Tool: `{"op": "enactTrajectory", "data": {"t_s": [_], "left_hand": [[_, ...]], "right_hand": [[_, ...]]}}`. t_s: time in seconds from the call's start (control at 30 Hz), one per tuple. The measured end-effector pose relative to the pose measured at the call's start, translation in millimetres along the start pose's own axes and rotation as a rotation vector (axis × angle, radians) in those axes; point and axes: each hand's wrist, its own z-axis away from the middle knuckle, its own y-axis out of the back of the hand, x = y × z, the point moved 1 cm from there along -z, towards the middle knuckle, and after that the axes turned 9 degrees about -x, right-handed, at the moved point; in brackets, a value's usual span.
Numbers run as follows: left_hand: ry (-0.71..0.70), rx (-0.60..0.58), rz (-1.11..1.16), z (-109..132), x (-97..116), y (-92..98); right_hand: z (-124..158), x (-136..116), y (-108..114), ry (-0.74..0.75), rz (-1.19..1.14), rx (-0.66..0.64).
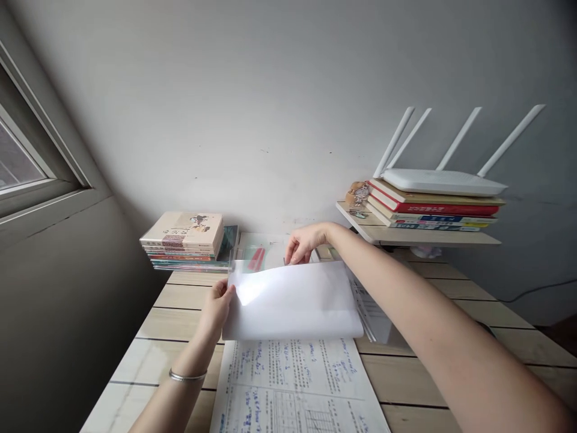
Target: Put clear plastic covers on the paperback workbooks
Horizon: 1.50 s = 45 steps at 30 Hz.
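Observation:
A white sheet of paper (297,300) lies in a clear, glossy plastic sleeve (238,260), which is raised at a tilt above the table in front of me. My left hand (220,300) is closed on the sleeve's left edge, thumb on top. At the far edge, my right hand (306,243) reaches over from the right with fingers pinched at the paper's upper edge; the fingertips are partly hidden. Beneath the sleeve's near edge lies a printed worksheet (293,385) with blue handwriting.
Books (184,237) are stacked at the back left of the slatted wooden table (175,316). More clear folders (374,316) lie right of the sleeve. On a raised shelf (406,236) at right, a white router (444,180) with upright antennas sits on books (433,207).

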Motion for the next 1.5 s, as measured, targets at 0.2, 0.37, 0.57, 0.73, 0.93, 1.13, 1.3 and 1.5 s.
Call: {"op": "enactTrajectory", "data": {"t_s": [0.2, 0.37, 0.57, 0.73, 0.93, 1.13, 1.3, 1.5], "left_hand": [[-0.188, 0.036, -0.029, -12, 10, -10.8], [-0.249, 0.075, -0.081, -22, 11, -14.7], [-0.291, 0.085, -0.129, -24, 7, -17.3], [-0.250, 0.025, -0.110, -11, -3, 7.1], [-0.135, -0.201, -0.135, 1, -22, 39.2], [-0.147, -0.180, -0.246, -18, -32, 30.1], [-0.174, -0.165, -0.285, -24, -35, 26.2], [-0.163, -0.230, -0.343, -16, -34, 30.9]], "right_hand": [[-24, -33, -24, 0.053, 0.093, 0.132], [-28, -52, -37, 0.073, 0.103, 0.263], [-29, -55, -38, 0.009, 0.092, 0.306], [-25, -61, -43, -0.089, 0.264, 0.478], [-20, -61, -51, -0.091, 0.333, 0.562], [-24, -61, -56, -0.113, 0.377, 0.600], [-24, -59, -58, -0.187, 0.389, 0.674], [-23, -51, -49, -0.127, 0.373, 0.789]]}}
